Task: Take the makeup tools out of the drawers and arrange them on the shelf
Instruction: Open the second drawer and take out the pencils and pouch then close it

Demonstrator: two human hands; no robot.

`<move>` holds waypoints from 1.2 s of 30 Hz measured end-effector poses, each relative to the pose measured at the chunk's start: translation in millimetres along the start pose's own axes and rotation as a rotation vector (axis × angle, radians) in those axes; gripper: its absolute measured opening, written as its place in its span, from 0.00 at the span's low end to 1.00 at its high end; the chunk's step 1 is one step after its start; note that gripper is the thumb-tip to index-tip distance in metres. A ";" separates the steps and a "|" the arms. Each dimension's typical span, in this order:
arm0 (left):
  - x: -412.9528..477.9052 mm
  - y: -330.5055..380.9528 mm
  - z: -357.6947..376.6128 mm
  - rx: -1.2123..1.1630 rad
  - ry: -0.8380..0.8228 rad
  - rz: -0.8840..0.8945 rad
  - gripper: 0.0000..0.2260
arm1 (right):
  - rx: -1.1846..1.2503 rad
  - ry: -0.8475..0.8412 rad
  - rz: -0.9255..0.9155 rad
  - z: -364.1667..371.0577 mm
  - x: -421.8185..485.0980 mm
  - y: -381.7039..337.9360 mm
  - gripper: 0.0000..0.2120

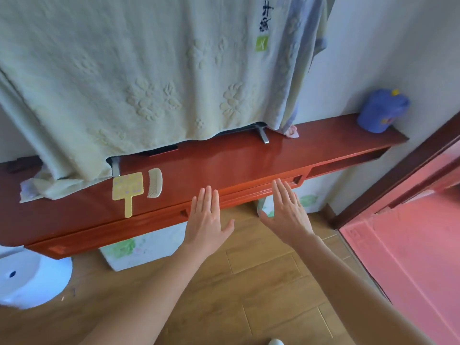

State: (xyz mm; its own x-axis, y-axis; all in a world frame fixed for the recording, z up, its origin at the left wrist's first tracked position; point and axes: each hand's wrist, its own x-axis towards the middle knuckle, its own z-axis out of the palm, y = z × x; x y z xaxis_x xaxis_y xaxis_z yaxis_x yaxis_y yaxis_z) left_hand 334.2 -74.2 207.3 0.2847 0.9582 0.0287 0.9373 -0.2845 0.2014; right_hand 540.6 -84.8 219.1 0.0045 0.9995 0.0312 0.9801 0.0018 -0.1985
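- Both hands are out flat in front of the red shelf [249, 158]; the left hand [206, 215] is spread with fingers straight and holds nothing; the right hand [286, 210] is likewise spread and empty.
- The fingertips of both reach the drawer front [249, 192] under the shelf's edge; whether they press on it or hover just short of it I cannot tell.
- The drawer looks closed or nearly so; to my eye the step in hand is either pushing it home or getting ready to open it.
- To do it well, I'd keep both palms level and push or pull evenly on the two sides, so the drawer runs straight and doesn't jam; a slow, steady motion would spare the things lying on top from a jolt.
- On the shelf, left of the hands, lie two makeup tools: one yellow hand mirror [128, 191] with its handle towards the front edge; one pale comb [154, 182] just beside it on its right; they sit close, perhaps not quite touching.
- Counted otherwise: one pale towel [139, 70] hanging over what seems a screen; one blue container [382, 110] at the shelf's far right end.
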 end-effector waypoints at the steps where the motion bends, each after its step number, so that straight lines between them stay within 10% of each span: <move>1: 3.0 12.8 3.0 -0.003 0.009 -0.030 0.36 | -0.010 -0.010 -0.037 -2.9 4.2 11.7 0.40; 27: 91.0 74.6 109.1 -0.014 -0.054 -0.242 0.34 | 0.018 -0.251 -0.126 69.0 93.4 174.9 0.39; 32: 106.5 78.2 161.1 -0.630 -0.095 -0.726 0.25 | 0.508 -0.446 0.221 121.4 114.9 188.9 0.30; 36: 144.9 68.8 196.9 -1.220 0.049 -1.282 0.19 | 1.333 -0.553 0.867 161.1 151.9 184.5 0.28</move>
State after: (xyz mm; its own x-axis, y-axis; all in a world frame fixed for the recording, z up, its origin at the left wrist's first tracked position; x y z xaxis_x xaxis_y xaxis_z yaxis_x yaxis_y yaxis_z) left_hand 479.6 39.0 32.5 -0.4662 0.5466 -0.6956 -0.1299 0.7355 0.6650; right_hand 690.2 72.5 29.4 0.0660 0.6096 -0.7900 -0.1154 -0.7817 -0.6129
